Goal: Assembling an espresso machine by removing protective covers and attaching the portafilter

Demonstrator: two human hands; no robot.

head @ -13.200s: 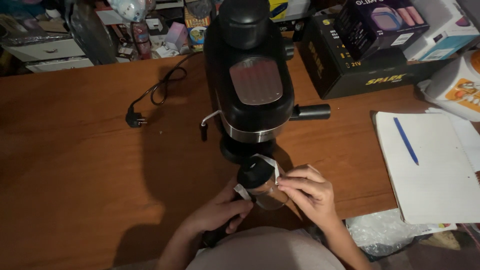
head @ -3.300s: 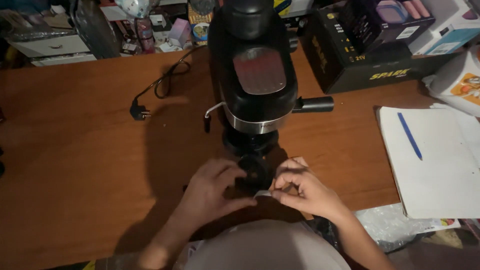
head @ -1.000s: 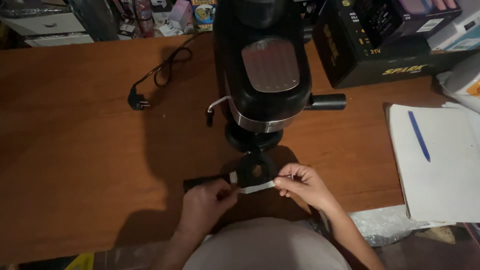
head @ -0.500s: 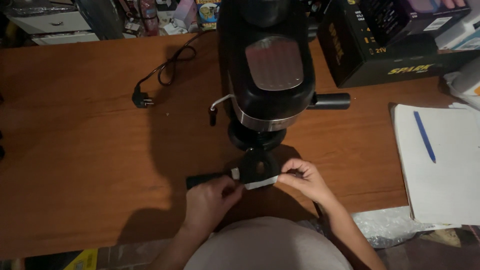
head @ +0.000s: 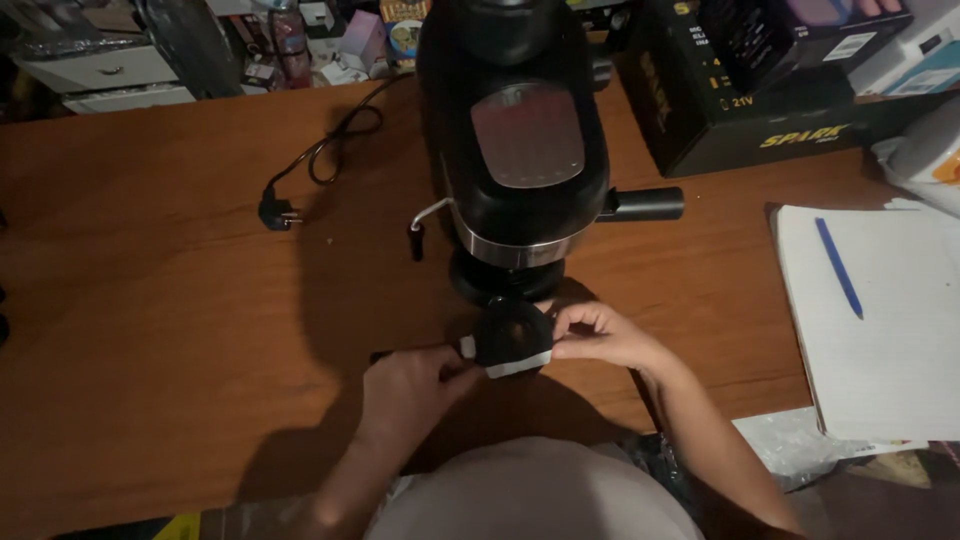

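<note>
A black espresso machine (head: pixel 520 160) stands on the brown wooden table (head: pixel 150 300), its side handle pointing right. Just in front of it I hold a black portafilter (head: pixel 510 335) with a white strip of tape or label along its lower edge. My left hand (head: pixel 405 385) grips the portafilter's handle from the left. My right hand (head: pixel 600 335) pinches the round head at its right side, fingers on the white strip. The portafilter sits low over the table, close to my body.
The machine's black power cord and unplugged plug (head: pixel 278 212) lie to its left. A white notepad with a blue pen (head: pixel 838 268) lies at the right. A black carton (head: pixel 760 90) and other boxes line the back. Crumpled plastic wrap (head: pixel 800 445) sits at the near right edge.
My hands and the portafilter have stayed in front of the machine. The white strip now lies closer around the head, and my right hand has moved slightly left toward it.
</note>
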